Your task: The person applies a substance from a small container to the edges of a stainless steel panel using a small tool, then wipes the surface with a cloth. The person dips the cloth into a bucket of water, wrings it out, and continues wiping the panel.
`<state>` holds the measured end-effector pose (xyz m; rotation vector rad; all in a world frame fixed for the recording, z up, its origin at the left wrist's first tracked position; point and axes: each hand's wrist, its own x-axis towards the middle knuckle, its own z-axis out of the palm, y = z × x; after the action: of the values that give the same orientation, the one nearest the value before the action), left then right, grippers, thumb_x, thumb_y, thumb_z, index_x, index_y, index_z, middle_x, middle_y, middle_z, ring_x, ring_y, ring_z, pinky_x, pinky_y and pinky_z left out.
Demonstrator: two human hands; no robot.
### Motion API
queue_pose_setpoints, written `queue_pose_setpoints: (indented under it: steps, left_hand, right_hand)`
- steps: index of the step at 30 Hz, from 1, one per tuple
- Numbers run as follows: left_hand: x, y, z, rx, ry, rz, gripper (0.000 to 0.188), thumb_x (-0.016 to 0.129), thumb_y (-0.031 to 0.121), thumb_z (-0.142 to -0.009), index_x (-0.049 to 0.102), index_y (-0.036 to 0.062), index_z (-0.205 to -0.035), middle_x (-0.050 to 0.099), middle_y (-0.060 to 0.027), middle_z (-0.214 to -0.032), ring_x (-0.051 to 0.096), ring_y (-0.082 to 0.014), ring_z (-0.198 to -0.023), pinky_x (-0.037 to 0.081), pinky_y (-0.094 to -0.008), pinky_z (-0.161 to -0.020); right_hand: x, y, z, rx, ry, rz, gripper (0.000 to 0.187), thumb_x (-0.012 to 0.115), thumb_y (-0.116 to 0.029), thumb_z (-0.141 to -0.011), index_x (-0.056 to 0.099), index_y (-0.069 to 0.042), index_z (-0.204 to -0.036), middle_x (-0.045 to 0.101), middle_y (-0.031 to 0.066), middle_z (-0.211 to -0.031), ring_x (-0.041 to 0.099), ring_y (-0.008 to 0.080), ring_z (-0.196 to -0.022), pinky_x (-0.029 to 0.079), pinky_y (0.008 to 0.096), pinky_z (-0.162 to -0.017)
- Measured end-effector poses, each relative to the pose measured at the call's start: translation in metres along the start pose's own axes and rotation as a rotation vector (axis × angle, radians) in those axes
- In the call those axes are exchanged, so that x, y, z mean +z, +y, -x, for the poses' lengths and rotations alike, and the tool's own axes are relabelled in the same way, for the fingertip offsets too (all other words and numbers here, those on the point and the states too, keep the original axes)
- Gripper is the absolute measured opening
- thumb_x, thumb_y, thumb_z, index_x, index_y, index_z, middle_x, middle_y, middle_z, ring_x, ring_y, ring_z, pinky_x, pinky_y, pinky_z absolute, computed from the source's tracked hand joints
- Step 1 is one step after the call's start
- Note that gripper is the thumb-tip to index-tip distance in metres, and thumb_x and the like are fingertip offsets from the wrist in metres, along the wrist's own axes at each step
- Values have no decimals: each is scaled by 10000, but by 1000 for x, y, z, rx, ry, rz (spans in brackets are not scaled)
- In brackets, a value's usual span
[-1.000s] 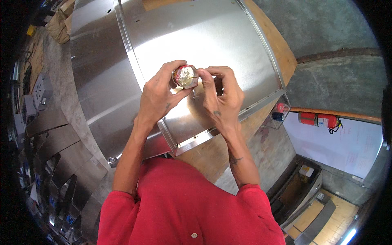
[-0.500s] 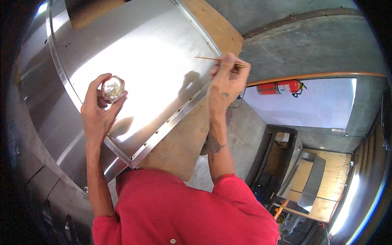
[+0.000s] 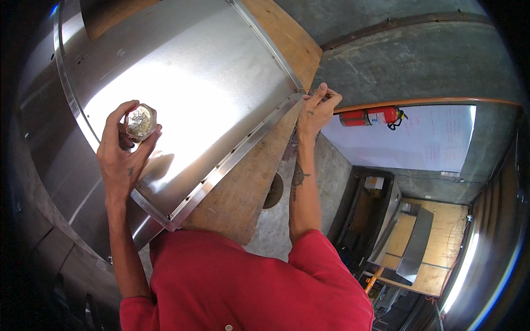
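My left hand (image 3: 116, 157) is closed around a small faceted glass jar (image 3: 141, 122), tilted so its silvery, shiny inside faces up. The jar is over a large brushed metal panel (image 3: 237, 71), apart from its surface. A thin brown stick (image 3: 305, 90) is pinched in my right hand (image 3: 317, 110), at the panel's right corner. Its tip is by the raised metal rim (image 3: 243, 153), where two edges meet; whether it touches is too small to tell. Small dark spots line the rim's inner side. Bright glare covers the panel's middle.
Plywood (image 3: 232, 204) lies under the panel and sticks out beyond its edges. At the right, a red fire extinguisher (image 3: 367, 117) is in front of a whiteboard (image 3: 419, 143) on the grey wall. A bent metal sheet (image 3: 417, 245) rests on another wooden surface at the lower right.
My right hand has moved slightly right and down, bringing the stick from over the panel to its corner. My left hand with the jar has shifted slightly left in view.
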<state>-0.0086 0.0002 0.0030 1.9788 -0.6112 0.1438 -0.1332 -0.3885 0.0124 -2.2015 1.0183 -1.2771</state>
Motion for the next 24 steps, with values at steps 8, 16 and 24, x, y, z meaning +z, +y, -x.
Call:
queue_pose_setpoints:
  steps: [8, 16, 24]
  left_hand:
    - [0, 1, 0, -13, -7, -21, 634, 903, 203, -827, 608, 110, -1381, 714, -98, -1199, 736, -177, -944, 647, -309, -730]
    - [-1, 2, 1, 5, -5, -34, 639, 896, 226, -834, 602, 115, -1391, 712, -100, -1206, 736, -192, -958, 650, -323, -739]
    - [0, 0, 1, 32, 1, -52, 644, 890, 221, -840, 594, 114, -1401, 707, -112, -1236, 742, -200, -955, 655, -323, -732]
  right_hand:
    - [3, 6, 5, 20, 42, 2, 404, 472, -388, -1134, 486, 12, -1073, 630, 143, -828, 698, 198, -634, 530, 328, -585]
    - [5, 7, 4, 33, 26, 21, 415, 447, -400, -1140, 479, 5, -1054, 624, 124, -755, 683, 191, -614, 530, 324, -585]
    - [5, 12, 4, 33, 48, -26, 416, 454, -416, -1135, 467, -8, -1052, 620, 119, -721, 689, 190, -619, 545, 319, -576]
